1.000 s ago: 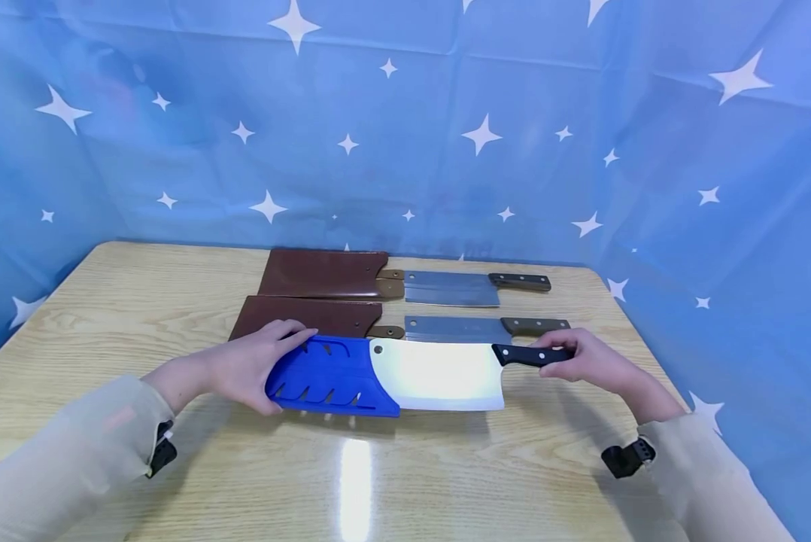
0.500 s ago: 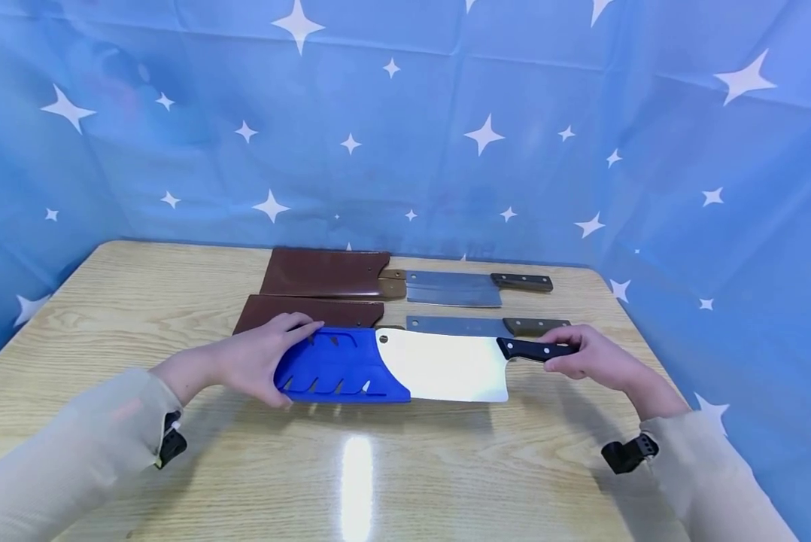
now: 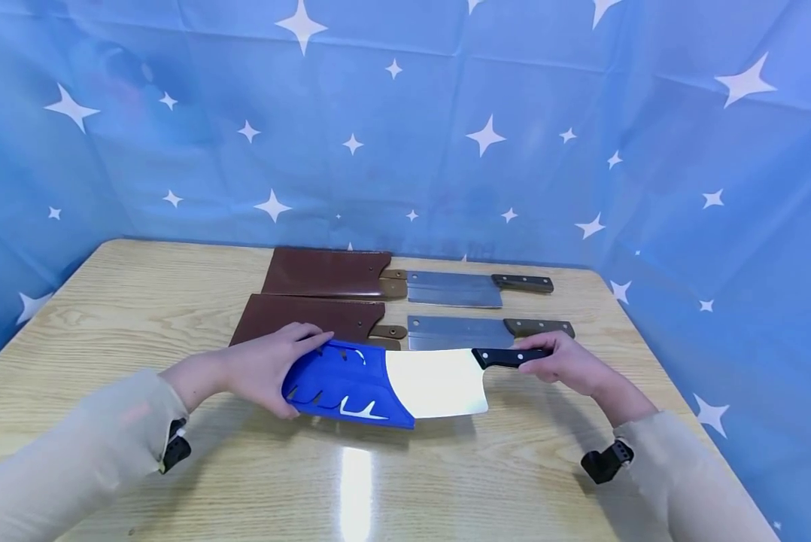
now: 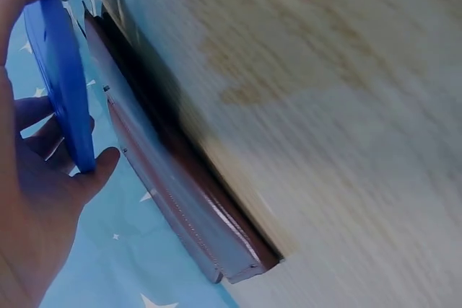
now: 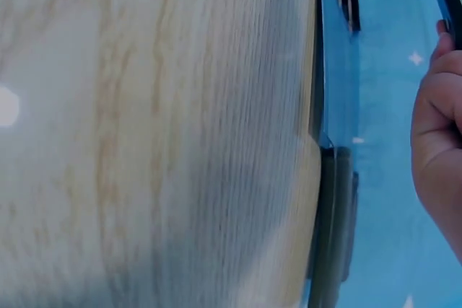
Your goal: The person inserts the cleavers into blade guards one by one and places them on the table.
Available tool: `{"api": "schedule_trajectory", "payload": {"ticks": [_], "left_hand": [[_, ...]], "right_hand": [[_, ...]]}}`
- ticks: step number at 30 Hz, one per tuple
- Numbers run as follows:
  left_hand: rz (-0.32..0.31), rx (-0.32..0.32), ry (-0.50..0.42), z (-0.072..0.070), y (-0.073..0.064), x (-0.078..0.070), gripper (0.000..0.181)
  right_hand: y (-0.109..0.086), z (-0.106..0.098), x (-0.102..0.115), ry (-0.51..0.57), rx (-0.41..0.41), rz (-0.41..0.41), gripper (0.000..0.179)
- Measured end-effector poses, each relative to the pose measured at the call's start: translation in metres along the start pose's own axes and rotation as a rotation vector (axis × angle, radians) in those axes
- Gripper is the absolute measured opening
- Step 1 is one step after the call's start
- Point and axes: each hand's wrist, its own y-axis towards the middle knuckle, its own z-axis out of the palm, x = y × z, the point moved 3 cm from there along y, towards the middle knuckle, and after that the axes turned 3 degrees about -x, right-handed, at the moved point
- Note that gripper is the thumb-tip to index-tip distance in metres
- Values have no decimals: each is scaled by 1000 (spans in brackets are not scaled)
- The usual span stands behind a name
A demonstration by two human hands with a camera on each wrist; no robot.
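In the head view my left hand (image 3: 263,371) grips the closed left end of a blue plastic blade guard (image 3: 351,384), thumb on the near side. My right hand (image 3: 568,363) holds the black riveted handle of a cleaver (image 3: 439,382). Its bright blade lies partly inside the guard, with light metal showing through the guard's slots. Both are held above the table. The left wrist view shows the guard (image 4: 65,77) edge-on between thumb and fingers. At the right edge of the right wrist view are part of my right hand (image 5: 440,120) and the dark handle.
Behind the guard, two brown leather sheaths (image 3: 327,272) lie on the wooden table (image 3: 162,301). To their right lie a cleaver (image 3: 453,289) with a dark handle and another cleaver (image 3: 460,331) with a brown handle. A blue starred curtain (image 3: 405,173) hangs behind the table.
My right hand has moved left with the cleaver, and more of the blade is inside the guard. The guard shifted slightly right and now tilts down at its right end.
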Motion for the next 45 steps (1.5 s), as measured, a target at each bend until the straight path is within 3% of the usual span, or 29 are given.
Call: {"api": "schedule_trajectory", "payload": {"ticks": [18,24,31,37,45], "left_hand": [[-2,-48,-3,1,-11,1,104],[-44,-93,-8,-4,-14,2,105],[-48,-128,21,-10,-8,6,104],[-65,-89,-33,-13,6,-7,101],[-82,-44,-61,-4,18,-17,102]], "right_hand": [[-5,11,-3,121,38,-31,37],[-5,13,4,128,22,-26,36],[-1,13,11,149,-40,-39,33],[8,27,8,236,-9,-12,33],[24,45,18,116,-94,97,28]]}}
